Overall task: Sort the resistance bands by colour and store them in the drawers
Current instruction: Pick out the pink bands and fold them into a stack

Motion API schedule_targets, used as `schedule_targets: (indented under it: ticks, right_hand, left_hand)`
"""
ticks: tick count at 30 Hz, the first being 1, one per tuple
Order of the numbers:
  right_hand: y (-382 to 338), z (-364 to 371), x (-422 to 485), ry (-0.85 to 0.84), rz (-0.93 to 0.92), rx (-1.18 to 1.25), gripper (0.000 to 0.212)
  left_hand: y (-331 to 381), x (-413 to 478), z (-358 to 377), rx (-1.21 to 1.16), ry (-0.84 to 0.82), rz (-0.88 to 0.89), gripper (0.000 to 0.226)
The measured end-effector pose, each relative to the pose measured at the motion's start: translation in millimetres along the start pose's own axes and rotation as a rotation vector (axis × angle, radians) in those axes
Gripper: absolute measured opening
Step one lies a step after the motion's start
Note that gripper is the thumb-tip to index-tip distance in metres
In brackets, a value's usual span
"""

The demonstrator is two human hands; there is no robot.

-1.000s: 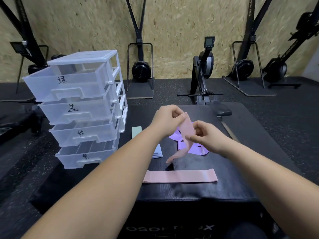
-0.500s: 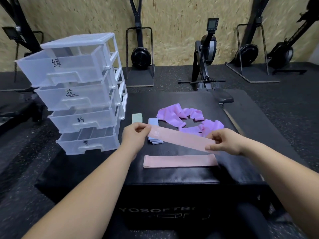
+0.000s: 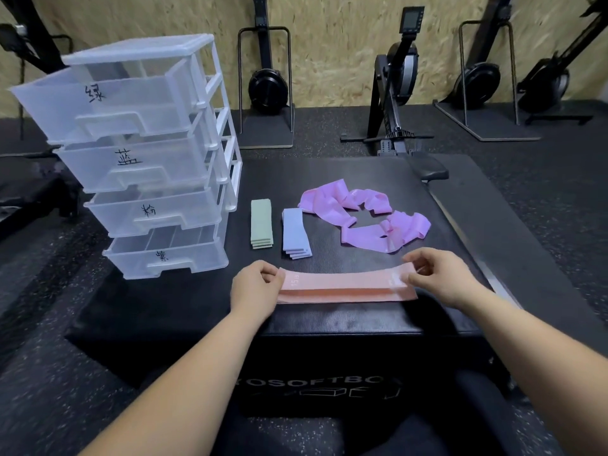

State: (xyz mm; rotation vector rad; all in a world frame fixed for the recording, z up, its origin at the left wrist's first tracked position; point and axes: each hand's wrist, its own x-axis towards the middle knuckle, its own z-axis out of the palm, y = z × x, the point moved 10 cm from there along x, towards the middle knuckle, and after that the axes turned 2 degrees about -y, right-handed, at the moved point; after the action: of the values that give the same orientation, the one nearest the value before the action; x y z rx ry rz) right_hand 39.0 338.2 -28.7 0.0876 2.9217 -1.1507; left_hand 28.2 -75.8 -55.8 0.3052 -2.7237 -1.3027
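A pink band is stretched flat between my hands, just above a second pink band lying on the black box. My left hand pinches its left end and my right hand pinches its right end. Behind them lie a stack of green bands, a stack of pale blue bands and a loose tangle of purple bands. The clear four-drawer unit stands at the left, all its labelled drawers pulled out.
The black soft box serves as the work surface, with its front edge near me. A dark mat and a metal strip run along its right side. Rowing machines stand against the chipboard wall behind.
The pink band went from bunched between my hands to stretched out flat, then came down towards me onto the other pink band. My view tilted downward.
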Motion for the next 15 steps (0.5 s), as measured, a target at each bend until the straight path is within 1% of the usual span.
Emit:
schedule_targets:
  ticks: [4,8,10,13,15]
  right_hand:
    - [-5.6,7.9,-8.9,0.075,-0.044,-0.096,0.033]
    - [-4.2,20.3,-10.6,0.092,-0.133,-0.209,0.031]
    - [0.1,25.3,-10.2,0.093,-0.154,-0.247,0.031]
    - [3.9,27.1,-11.0,0.115,-0.169,-0.251,0.03]
    - [4.2,25.7,-10.5,0.127,-0.189,-0.267,0.03]
  left_hand:
    - [2.2,-4.4,4.9,0.2,0.048,0.088,0.018]
    - [0.4,-7.0,9.7,0.33,0.071,0.123,0.017]
    - [-1.9,-7.8,11.4,0.337,0.065,0.129,0.016]
    - [-0.7,-7.9,12.4,0.321,0.058,0.158,0.005]
    - [3.6,-6.8,13.3,0.293,0.043,0.196,0.014]
